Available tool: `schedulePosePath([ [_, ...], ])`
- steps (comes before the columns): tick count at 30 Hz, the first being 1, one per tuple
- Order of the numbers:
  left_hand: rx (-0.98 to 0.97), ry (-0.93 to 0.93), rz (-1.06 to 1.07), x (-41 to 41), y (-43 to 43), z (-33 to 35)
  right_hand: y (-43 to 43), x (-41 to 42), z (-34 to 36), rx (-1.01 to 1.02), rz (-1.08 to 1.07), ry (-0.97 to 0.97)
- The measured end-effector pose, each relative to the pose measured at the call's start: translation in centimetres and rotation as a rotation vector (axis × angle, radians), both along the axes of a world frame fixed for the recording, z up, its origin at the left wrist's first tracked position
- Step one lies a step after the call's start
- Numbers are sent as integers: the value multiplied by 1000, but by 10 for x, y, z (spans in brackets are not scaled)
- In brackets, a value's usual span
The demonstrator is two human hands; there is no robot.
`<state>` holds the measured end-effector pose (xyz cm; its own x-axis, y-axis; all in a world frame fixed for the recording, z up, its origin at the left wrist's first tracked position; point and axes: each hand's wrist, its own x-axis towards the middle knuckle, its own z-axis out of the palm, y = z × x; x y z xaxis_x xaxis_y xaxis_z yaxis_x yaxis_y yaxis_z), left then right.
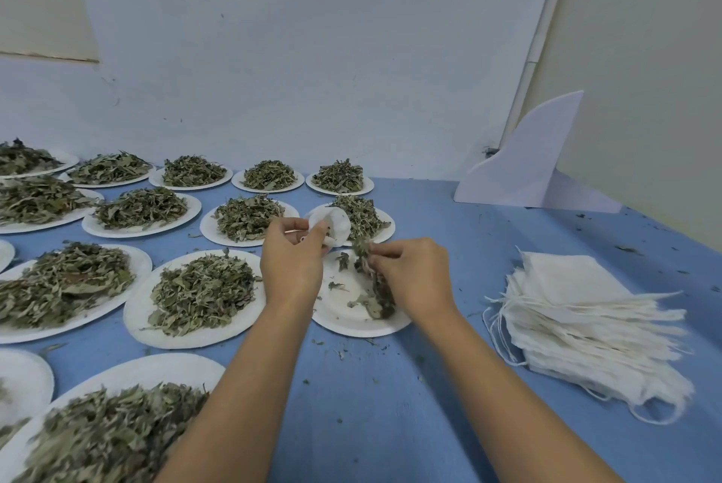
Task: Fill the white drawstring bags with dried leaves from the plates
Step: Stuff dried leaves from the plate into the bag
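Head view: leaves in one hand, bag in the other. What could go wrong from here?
1. The right hand pinches a loose clump of dried leaves beside the small white bag in the left hand; bits could miss its mouth and join the crumbs on the blue table.
2. The plate below is nearly bare, so this bag may end up underfilled.

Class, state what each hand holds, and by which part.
Left hand pinches the white bag at its edge; right hand pinches dried leaves at the clump's top.
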<state>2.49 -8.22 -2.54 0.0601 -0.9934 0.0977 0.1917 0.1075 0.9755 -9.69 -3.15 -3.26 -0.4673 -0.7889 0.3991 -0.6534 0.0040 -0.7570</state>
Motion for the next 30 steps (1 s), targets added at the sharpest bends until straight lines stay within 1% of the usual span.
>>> schedulePosePath([
  [3,12,-12,1,-1,0,-2,-1,-10,9,-37,-9,-411],
  [6,20,-34,-7,-2,0,-4,3,-13,20,-69,111,-896],
  [7,18,-44,-15,-2,1,-4,4,-14,23,-90,165,-1024],
  [8,15,-53,-25,-3,2,-4,5,-14,24,-104,210,-1111],
  [9,11,-60,-38,-4,3,-5,5,-13,25,-104,250,-1153],
  [11,3,-92,-58,-5,4,-5,5,-12,26,-68,313,-1124],
  [13,-4,-128,-70,-5,6,-4,5,-10,24,-5,322,-1004],
  [15,-7,-130,-89,-5,8,-2,4,-8,20,32,289,-906],
  [20,-3,-108,-150,-8,12,1,2,-9,13,63,190,-743],
  [24,-11,-79,-259,-11,16,2,1,-8,11,83,123,-622],
  [27,-68,-141,-338,-11,17,-1,0,-9,9,81,74,-572],
  [30,-139,-268,-419,-9,16,-2,-3,-11,7,88,40,-557],
])
